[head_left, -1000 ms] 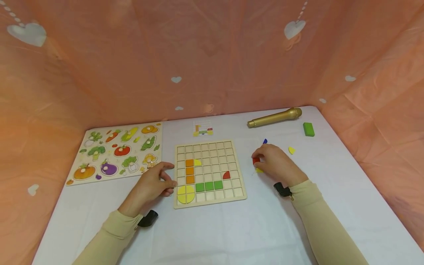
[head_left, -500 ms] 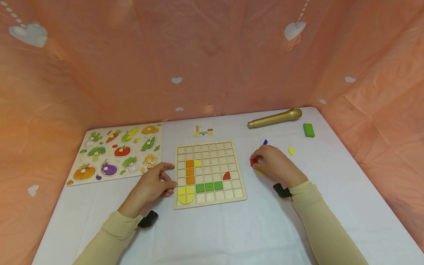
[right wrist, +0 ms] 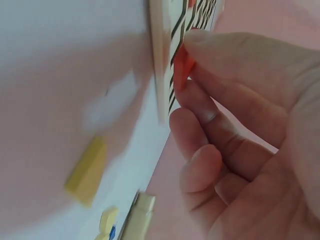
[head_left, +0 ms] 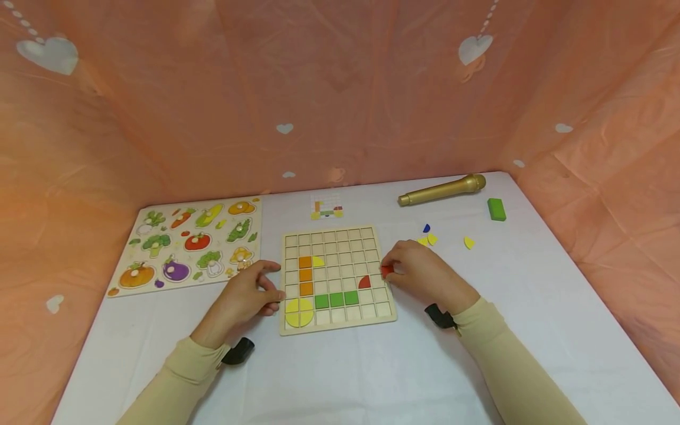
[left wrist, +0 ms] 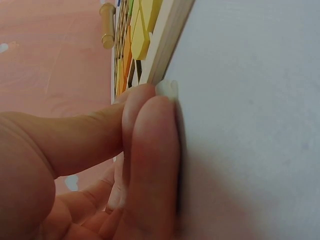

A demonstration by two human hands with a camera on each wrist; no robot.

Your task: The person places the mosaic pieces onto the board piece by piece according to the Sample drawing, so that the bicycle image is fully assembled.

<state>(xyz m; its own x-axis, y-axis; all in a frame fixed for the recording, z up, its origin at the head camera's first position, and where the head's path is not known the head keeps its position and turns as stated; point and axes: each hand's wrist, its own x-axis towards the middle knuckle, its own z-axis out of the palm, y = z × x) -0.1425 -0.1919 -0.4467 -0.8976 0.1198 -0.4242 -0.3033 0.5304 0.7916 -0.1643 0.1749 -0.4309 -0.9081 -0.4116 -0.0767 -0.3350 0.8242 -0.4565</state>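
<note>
At the right edge of the wooden grid board [head_left: 337,280], a small red piece [head_left: 386,270] sits pinched between the thumb and fingers of the right hand [head_left: 419,274]. Only a sliver of the piece shows: bright red, flat and thin, with its outline mostly hidden by the fingertips; the right wrist view shows it [right wrist: 182,67] held just over the board's rim. Just beside it, inside the board, a red quarter-circle [head_left: 363,282] fills one cell. Three green squares [head_left: 336,299] run along the row below, a yellow disc [head_left: 298,312] made of four quarters sits in the near left corner, and three orange squares [head_left: 305,274] stand in a column above it, topped at the right by a yellow quarter [head_left: 317,261].

The left hand [head_left: 245,300] rests on the desk [head_left: 372,378] with loosely curled fingers holding nothing, its fingertips touching the board's left edge.

Beyond the right hand lie loose pieces: two yellow quarters [head_left: 428,239], a blue piece [head_left: 426,228] and another yellow piece [head_left: 468,242]. Farther back are a gold microphone [head_left: 442,189], a green block [head_left: 496,209] and a small pattern card [head_left: 326,207]. A vegetable puzzle [head_left: 190,242] lies well to the left.
</note>
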